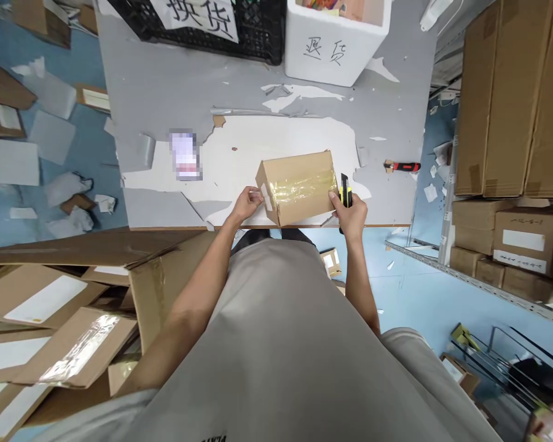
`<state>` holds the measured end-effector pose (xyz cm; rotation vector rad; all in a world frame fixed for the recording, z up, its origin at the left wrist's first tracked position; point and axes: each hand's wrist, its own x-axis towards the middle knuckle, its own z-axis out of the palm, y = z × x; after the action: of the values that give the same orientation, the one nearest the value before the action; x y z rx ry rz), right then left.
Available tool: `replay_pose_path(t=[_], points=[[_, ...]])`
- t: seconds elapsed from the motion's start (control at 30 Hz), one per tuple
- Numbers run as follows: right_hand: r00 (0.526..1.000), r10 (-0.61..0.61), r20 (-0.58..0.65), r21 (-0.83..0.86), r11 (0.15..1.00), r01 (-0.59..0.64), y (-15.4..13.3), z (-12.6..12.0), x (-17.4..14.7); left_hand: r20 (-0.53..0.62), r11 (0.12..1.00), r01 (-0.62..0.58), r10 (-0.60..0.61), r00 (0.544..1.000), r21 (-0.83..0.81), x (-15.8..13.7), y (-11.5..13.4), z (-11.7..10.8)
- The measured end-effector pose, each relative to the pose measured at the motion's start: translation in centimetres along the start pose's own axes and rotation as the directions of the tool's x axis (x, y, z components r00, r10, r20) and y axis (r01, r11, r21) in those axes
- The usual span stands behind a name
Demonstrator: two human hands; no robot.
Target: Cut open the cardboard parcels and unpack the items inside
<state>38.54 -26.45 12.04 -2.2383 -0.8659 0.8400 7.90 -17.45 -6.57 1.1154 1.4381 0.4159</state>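
A small brown cardboard box (299, 184) with shiny clear tape along its upper face is at the table's near edge, turned slightly. At its left end, beside a white label, my left hand (247, 204) has its fingers bent against the box. My right hand (354, 216) is closed around a black and yellow utility knife (345, 191). The thumb of that hand also touches the box's right end. Part of the knife is hidden by the fingers.
On the grey table (175, 80) are a phone-like blurred item (185, 156) and a red and black cutter (403, 167). A black crate (258, 37) and a white foam bin (334, 55) stand behind. Left is a large carton (159, 288) of parcels; right, shelved boxes (498, 98).
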Motion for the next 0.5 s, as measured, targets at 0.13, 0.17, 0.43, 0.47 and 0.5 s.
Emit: replay_pose_path(t=[0.13, 0.17, 0.43, 0.47, 0.5], points=[[0.996, -0.087, 0.010, -0.162, 0.983, 0.088, -0.5, 1.5, -2.2, -0.035, 0.998, -0.059, 0.059, 0.998, -0.009, -1.0, 0.3, -1.4], [0.993, -0.114, 0.010, -0.204, 0.972, 0.114, -0.6, 1.8, -2.6, -0.065, 0.993, -0.116, 0.115, 0.991, -0.013, -1.3, 0.7, -2.2], [0.964, -0.262, -0.049, -0.460, 0.862, 0.211, -2.4, 1.4, -5.1, -0.057, 0.893, -0.450, 0.451, 0.891, 0.017, -4.0, 7.9, -6.3], [0.968, -0.248, -0.029, -0.452, 0.867, 0.209, -2.9, 1.3, -5.7, -0.039, 0.888, -0.460, 0.460, 0.887, 0.022, -4.0, 8.4, -6.3], [0.974, -0.224, 0.014, -0.438, 0.875, 0.207, -3.5, 1.3, -6.3, -0.028, 0.886, -0.464, 0.464, 0.885, 0.023, -3.9, 8.8, -6.1]])
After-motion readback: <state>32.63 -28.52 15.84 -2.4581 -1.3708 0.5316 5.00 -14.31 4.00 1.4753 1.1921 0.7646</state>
